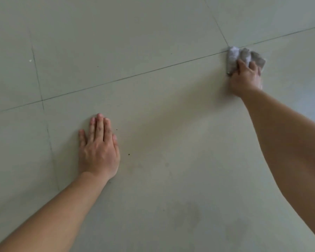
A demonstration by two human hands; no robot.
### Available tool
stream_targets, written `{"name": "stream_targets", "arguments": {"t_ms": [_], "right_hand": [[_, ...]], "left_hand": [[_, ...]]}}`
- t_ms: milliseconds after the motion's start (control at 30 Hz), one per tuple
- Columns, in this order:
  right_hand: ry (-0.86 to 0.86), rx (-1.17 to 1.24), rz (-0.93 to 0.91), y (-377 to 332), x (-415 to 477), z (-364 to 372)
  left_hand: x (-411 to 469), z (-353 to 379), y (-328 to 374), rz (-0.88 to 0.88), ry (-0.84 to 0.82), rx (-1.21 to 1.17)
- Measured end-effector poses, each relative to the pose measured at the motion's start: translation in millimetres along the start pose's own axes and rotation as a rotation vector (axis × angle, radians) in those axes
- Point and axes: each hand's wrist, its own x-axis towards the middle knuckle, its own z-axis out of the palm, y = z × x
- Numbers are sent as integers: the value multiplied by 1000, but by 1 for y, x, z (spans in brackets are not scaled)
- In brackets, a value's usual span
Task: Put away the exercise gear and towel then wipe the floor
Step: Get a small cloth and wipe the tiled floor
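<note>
Wiping step — right hand [245,77] grips bunched cloth [234,54], fingers curled over it; left hand [98,148] flat on floor [171,124], empty. Best guess: press evenly; draw strokes toward specks [129,154] left of grip.

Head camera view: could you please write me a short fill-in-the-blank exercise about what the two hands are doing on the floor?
1. The right hand grips a crumpled grey-white ____ and presses it on the floor.
2. The left hand lies ____ on the floor, fingers straight, holding nothing.
3. Small dark specks lie on the floor just to the ____ of the left hand.

Missing words: cloth; flat; right.
</note>
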Motion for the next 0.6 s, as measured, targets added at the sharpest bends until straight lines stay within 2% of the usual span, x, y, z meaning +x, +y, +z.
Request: {"name": "stream_targets", "arguments": {"t_ms": [33, 100, 200, 300, 400, 500, 600], "right_hand": [[-9, 7, 75, 2, 5, -3], [-16, 10, 70, -21, -3, 2], [-58, 33, -200, -86, -52, 30], [-125, 19, -595, -144, -129, 64], [-243, -48, -805, -148, -173, 75], [-213, -13, -778, -99, -175, 63], [-152, -7, -537, -36, -191, 48]], "left_hand": [[0, 1, -1, 1, 1, -1], [1, 2, -2, 2, 6, -3], [1, 0, -3, 13, 9, -8], [1, -1, -3, 21, 6, -25], [1, -2, -3, 33, 20, -51], [2, -4, -3, 31, 20, -64], [2, -6, -1, 8, -21, -36]]}}
